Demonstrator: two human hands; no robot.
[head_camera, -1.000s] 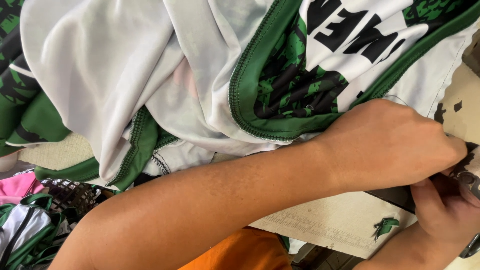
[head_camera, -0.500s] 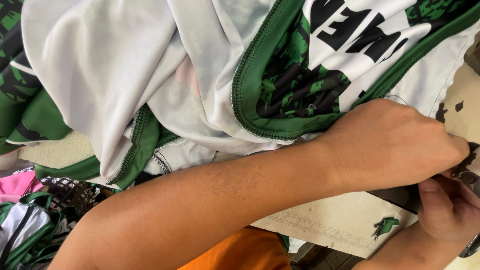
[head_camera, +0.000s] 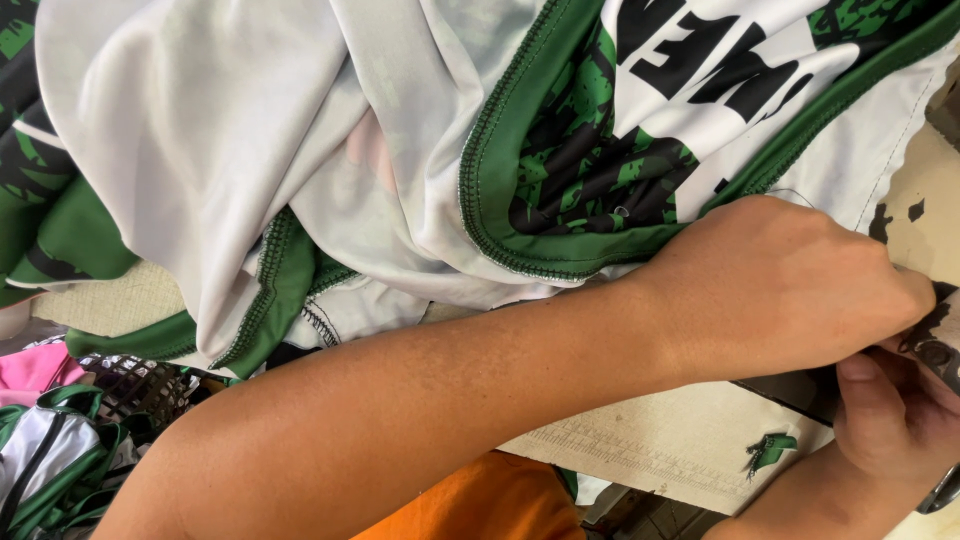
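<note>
At lower left, a heap of green, white and pink garments (head_camera: 50, 440) lies below the pale worn surface (head_camera: 660, 440). A white and green printed jersey (head_camera: 400, 170) fills the upper frame, its seams stitched. The left hand (head_camera: 790, 285), curled, presses its hem at right; the right hand (head_camera: 900, 410) pinches there, sewing apparently unfinished.

Jersey (head_camera: 300, 150): smooth, slightly sheeny knit cloth, stitched green hem; desk (head_camera: 670, 440) at 5 o'clock: matt, worn, chipped.
</note>
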